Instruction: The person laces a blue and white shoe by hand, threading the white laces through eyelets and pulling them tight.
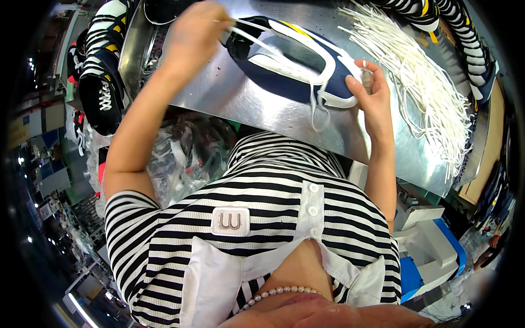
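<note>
Navy-and-white shoe [276, 83] lies on the bench [219, 101] between both hands, long axis left-right, right end slanting bodyward; right hand [373, 90] is nearer, pinching that end, blurred left hand [197, 34] beyond the other, apparently pinching white lace [256, 40].

metal tabletop [219, 97] | crumpled clear plastic [178, 164] beside it | blue-white equipment [432, 249], right | bright tube [82, 310], lower left
</note>
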A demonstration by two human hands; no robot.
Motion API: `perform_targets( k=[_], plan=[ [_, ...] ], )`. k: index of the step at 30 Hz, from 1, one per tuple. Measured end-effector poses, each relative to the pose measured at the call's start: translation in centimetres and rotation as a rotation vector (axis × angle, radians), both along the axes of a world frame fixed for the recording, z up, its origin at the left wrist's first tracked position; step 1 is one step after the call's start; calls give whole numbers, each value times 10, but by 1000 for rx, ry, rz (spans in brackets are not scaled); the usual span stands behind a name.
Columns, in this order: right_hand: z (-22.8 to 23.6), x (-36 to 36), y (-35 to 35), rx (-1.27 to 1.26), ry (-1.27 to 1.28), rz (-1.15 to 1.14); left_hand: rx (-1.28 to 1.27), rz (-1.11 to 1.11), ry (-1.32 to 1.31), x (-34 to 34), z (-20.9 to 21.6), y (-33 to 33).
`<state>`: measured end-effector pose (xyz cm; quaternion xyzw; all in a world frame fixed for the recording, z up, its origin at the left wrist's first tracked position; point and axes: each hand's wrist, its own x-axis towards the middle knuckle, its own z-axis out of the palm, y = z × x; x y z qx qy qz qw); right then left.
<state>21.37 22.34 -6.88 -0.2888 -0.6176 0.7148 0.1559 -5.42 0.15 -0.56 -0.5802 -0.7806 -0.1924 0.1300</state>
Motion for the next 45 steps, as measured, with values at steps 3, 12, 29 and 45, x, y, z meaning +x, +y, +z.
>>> perform_targets(
  k=[3, 12, 29, 45],
  plan=[
    [2, 11, 9, -56, 51, -65, -25, 305, 44, -62, 13, -68],
    [-18, 28, 41, -77, -85, -17, -18, 620, 113, -120, 23, -148],
    [9, -30, -8, 1042, -234, -159, -24, -109, -1059, 69, -46, 63],
    [-11, -24, 17, -5, -43, -200, 148, -260, -1630, 69, -7, 56]
  ],
)
